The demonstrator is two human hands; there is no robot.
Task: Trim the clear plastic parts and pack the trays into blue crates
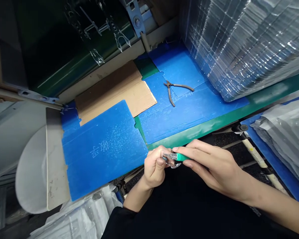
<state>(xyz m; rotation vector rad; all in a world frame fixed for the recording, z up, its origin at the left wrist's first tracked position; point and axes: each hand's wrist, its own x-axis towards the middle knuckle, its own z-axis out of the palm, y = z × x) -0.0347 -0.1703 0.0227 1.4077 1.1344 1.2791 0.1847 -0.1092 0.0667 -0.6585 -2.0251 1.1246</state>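
The right hand grips a green-handled knife at a clear plastic piece, pinched in the left hand before the torso; apparently trimming, which next calls for short, controlled strokes.

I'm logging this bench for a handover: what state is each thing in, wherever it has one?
Left hand: closed on a clear plastic piece
Right hand: closed on a green-handled tool
Pliers: lying unheld, handles spread
Cardboard sheet: flat, partly covered
Near-left blue board: flat, overlapping the cardboard
Clear plastic stack: piled up
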